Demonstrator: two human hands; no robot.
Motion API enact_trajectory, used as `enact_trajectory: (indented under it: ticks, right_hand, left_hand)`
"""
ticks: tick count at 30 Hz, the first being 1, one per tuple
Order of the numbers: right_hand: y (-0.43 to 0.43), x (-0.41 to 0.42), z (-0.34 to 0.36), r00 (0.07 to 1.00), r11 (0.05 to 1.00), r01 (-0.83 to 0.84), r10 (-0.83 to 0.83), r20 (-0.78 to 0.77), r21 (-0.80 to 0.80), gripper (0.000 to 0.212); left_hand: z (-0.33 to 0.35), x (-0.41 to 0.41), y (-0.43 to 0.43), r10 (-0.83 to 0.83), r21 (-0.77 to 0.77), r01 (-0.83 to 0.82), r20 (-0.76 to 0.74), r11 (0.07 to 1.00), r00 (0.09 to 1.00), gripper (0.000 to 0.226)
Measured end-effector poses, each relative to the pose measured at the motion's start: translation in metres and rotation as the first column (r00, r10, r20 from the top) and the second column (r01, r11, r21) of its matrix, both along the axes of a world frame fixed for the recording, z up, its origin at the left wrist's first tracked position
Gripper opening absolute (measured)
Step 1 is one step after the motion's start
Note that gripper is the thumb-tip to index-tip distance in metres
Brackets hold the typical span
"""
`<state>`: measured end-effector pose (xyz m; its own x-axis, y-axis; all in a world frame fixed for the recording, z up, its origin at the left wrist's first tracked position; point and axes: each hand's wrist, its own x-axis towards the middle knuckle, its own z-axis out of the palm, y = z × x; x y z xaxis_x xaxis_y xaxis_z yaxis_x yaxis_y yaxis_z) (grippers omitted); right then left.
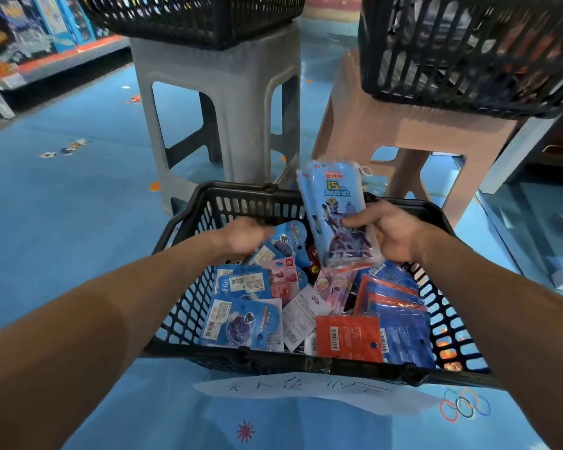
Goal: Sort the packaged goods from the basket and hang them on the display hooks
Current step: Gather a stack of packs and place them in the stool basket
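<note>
A black plastic basket (189, 293) stands on the blue floor in front of me, filled with several blue, pink and red packaged goods (241, 319). My right hand (390, 232) holds a stack of blue ruler-set packs (335, 216) upright above the basket's far right corner. My left hand (244, 235) reaches into the far left part of the basket, fingers curled over a blue pack (290, 241); motion blur hides whether it grips anything.
A grey stool (215, 102) and a pink stool (403, 128) stand behind the basket, each carrying a black basket (195, 17) (468, 53). Store shelving (23, 37) runs at the far left. A handwritten paper label (293, 389) hangs on the near rim.
</note>
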<state>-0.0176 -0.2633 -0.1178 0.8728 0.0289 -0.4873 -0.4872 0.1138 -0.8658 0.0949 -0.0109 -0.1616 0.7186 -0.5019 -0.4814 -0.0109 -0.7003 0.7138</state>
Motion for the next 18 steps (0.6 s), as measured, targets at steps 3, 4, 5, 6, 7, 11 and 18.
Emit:
enact_trajectory:
  ticks: [3, 4, 5, 6, 7, 11, 18]
  right_hand:
    - [-0.013, -0.010, -0.005, 0.998, 0.998, -0.013, 0.008, -0.061, -0.069, 0.058]
    - [-0.015, -0.012, -0.007, 0.997, 0.995, -0.018, 0.010, -0.080, -0.101, 0.064]
    - [-0.016, -0.013, -0.009, 0.996, 0.992, -0.020, 0.008, -0.091, -0.123, 0.069]
    - [-0.015, -0.015, -0.009, 0.996, 0.991, -0.019, 0.007, -0.089, -0.134, 0.070]
    - [-0.015, -0.016, -0.010, 0.996, 0.990, -0.026, 0.015, -0.083, -0.136, 0.068]
    - [-0.011, -0.014, -0.014, 0.994, 0.990, -0.052, 0.038, -0.103, -0.130, 0.062]
    - [-0.003, -0.008, -0.013, 0.989, 0.979, -0.058, 0.029, -0.148, -0.195, 0.062]
  left_hand:
    - [-0.030, 0.004, 0.010, -0.415, 0.489, 0.285, 0.180, 0.824, 0.892, 0.049]
    - [-0.040, 0.005, 0.012, -0.490, 0.565, 0.335, 0.143, 0.754, 0.860, 0.059]
    - [-0.049, 0.007, 0.014, -0.523, 0.596, 0.374, 0.092, 0.711, 0.847, 0.072]
    - [-0.055, 0.008, 0.015, -0.543, 0.607, 0.406, 0.051, 0.683, 0.838, 0.085]
    - [-0.061, 0.008, 0.015, -0.557, 0.618, 0.421, 0.033, 0.664, 0.830, 0.096]
    - [-0.068, 0.004, 0.008, -0.626, 0.663, 0.448, 0.040, 0.600, 0.779, 0.117]
    - [-0.045, 0.005, 0.010, -0.608, 0.605, 0.528, -0.091, 0.596, 0.789, 0.091]
